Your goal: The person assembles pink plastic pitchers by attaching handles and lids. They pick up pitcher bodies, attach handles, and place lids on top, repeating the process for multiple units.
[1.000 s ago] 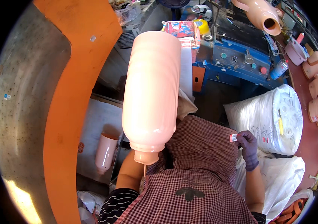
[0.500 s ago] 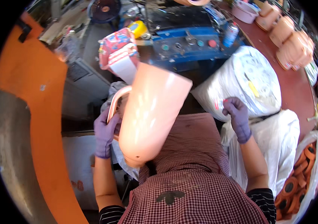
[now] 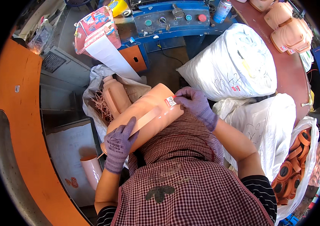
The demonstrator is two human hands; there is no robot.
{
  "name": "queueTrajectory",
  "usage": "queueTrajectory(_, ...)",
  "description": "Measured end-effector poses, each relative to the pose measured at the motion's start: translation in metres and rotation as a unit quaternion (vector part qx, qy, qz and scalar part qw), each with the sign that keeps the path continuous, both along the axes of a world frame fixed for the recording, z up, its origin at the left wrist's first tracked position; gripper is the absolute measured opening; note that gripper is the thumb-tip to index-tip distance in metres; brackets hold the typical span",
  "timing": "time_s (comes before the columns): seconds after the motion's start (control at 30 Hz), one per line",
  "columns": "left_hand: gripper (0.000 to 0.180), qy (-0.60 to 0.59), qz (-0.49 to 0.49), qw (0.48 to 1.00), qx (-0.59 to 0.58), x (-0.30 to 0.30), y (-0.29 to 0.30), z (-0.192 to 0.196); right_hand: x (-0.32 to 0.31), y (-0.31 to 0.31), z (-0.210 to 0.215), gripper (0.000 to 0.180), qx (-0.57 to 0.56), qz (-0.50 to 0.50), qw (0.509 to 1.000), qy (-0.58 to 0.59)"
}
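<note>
A peach plastic jug (image 3: pixel 145 133) with a long handle along its side lies slanted across my lap, its wider end pointing up to the right. My left hand (image 3: pixel 118 147), in a purple glove, grips it at the handle's lower end, fingers closed. At the far end, a small white and red sticker (image 3: pixel 170 101) lies against the jug's wall. My gloved right hand (image 3: pixel 197 107) pinches at the sticker's edge with thumb and forefinger. Its other fingers are curled in.
Beyond the jug, a white sack (image 3: pixel 88 100) holds another peach jug (image 3: pixel 115 96) and thin strips. A blue machine panel (image 3: pixel 171 23) with buttons stands ahead. Stuffed white sacks (image 3: pixel 239 64) and a bag of orange rings (image 3: pixel 293 165) are at right. Several jugs (image 3: pixel 291 35) stand on the reddish table.
The jug has turned and lowered, its wide end now toward my right hand. That hand has moved left and brought the sticker onto the jug. My view has shifted down.
</note>
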State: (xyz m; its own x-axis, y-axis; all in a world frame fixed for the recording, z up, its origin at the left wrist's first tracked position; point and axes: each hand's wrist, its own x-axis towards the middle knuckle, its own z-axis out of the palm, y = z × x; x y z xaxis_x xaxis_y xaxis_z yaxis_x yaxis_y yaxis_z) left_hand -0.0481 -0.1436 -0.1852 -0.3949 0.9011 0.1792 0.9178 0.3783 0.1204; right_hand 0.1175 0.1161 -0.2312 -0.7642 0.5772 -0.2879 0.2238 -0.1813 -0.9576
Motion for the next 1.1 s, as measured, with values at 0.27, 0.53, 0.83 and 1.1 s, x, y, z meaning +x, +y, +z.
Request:
queueTrajectory(0.27, 0.051, 0.004, -0.021, 1.0, 0.018, -0.001, 0.001, -0.004, -0.007, 0.002, -0.001, 0.014, 0.014, 0.028, 0.999, -0.014)
queueTrajectory(0.53, 0.05, 0.008, -0.028, 0.999, 0.014, 0.005, 0.003, -0.006, -0.011, -0.006, -0.001, 0.019, 0.135, 0.021, 0.989, -0.061)
queueTrajectory(0.83, 0.046, -0.05, -0.035, 0.998, 0.011, 0.005, 0.001, 0.0, -0.005, 0.016, -0.026, 0.052, 0.123, 0.123, 0.983, -0.061)
queueTrajectory(1.1, 0.068, -0.564, 0.235, 0.681, 0.404, -0.06, -0.075, -0.052, 0.015, -0.036, 0.015, 0.032, 0.039, 0.126, 0.989, 0.07)
